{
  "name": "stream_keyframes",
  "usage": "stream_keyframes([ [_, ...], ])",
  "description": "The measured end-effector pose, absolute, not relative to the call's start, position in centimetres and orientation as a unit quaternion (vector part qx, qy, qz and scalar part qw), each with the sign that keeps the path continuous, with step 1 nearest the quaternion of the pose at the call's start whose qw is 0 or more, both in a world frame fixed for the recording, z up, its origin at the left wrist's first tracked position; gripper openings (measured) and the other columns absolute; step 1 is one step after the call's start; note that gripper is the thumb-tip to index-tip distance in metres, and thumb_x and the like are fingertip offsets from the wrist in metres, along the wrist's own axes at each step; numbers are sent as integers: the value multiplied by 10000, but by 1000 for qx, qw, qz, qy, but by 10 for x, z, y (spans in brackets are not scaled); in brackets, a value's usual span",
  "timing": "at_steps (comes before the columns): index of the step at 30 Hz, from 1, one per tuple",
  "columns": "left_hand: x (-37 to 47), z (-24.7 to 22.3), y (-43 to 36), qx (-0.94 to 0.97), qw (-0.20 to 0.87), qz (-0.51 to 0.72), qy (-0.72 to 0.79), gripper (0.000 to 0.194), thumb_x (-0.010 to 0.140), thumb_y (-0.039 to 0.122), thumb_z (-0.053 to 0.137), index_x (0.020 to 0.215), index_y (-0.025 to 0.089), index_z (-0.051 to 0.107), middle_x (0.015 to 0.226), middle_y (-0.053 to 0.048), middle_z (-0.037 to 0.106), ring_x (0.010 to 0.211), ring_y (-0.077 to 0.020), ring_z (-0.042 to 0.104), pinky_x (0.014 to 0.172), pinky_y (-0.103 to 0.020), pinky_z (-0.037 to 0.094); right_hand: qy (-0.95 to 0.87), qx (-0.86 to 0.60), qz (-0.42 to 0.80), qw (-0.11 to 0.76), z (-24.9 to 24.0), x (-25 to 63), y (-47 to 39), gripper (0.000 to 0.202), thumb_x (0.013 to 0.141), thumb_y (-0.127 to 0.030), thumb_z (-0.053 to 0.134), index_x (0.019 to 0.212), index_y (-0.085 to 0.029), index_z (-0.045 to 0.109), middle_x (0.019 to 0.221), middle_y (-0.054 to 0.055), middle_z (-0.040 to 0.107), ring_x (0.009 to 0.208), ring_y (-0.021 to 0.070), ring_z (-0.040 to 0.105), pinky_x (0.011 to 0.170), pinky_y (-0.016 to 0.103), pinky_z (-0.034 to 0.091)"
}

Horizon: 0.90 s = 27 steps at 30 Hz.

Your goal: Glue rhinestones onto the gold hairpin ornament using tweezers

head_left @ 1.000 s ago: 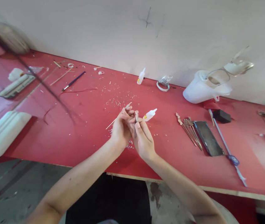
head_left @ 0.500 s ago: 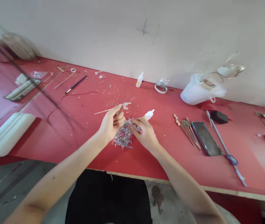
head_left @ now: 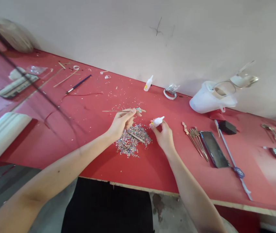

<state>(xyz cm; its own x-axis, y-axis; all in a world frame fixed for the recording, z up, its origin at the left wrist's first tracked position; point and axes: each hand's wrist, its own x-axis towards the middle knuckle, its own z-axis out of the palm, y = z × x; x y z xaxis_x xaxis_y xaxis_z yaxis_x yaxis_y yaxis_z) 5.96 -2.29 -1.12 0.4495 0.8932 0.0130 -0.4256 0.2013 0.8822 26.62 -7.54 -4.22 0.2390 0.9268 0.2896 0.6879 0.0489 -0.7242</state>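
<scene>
My left hand [head_left: 122,123] is closed on a hairpin [head_left: 141,110]. Its thin stick points left, and its glittering, stone-covered end shows past my fingertips on the right. In my right hand [head_left: 164,136] is a small white glue bottle [head_left: 158,121] with a yellow mark, gripped between thumb and fingers, its nozzle tilted up to the right. Below and between both hands spreads a pile of small multicoloured rhinestones [head_left: 128,147]. Across this pile lies a slim metal tool [head_left: 136,137], which looks like tweezers.
A second glue bottle [head_left: 148,83] stands near the wall, beside a white ring-shaped roll [head_left: 170,93]. To the right are several hairpins [head_left: 191,140], a phone [head_left: 214,149], a black block [head_left: 227,127] and a white pitcher [head_left: 202,98]. A paintbrush [head_left: 78,84] lies at the left.
My right hand has left the rhinestone pile and taken hold of the glue bottle. The slim metal tool now shows on the pile. My left hand has shifted slightly right with the hairpin.
</scene>
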Motion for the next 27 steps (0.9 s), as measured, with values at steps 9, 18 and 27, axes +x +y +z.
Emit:
stream_keyframes([
  [9, 60, -12, -33, 491, 701, 428, 290, 311, 859, 461, 613, 794, 187, 745, 462, 66, 243, 414, -74, 181, 438, -289, 92, -395, -497, 405, 658, -18, 259, -82, 419, 887, -609, 471, 716, -226, 474, 489, -104, 263, 392, 67, 234, 404, 209, 303],
  [18, 62, -7, -39, 513, 690, 398, 321, 268, 882, 371, 589, 788, 180, 751, 457, 63, 261, 418, -76, 182, 418, -261, 124, -343, -423, 509, 666, -15, 269, -77, 352, 835, -589, 564, 844, -241, 614, 683, -19, 441, 494, 68, 305, 311, 168, 166],
  [27, 65, -14, -45, 598, 627, 387, 315, 201, 862, 256, 607, 751, 181, 757, 701, -43, 650, 609, -117, 517, 537, -214, 376, -396, -481, 419, 661, -7, 244, -91, 323, 846, -573, 528, 894, -253, 523, 884, 24, 533, 484, 52, 368, 346, 200, 236],
])
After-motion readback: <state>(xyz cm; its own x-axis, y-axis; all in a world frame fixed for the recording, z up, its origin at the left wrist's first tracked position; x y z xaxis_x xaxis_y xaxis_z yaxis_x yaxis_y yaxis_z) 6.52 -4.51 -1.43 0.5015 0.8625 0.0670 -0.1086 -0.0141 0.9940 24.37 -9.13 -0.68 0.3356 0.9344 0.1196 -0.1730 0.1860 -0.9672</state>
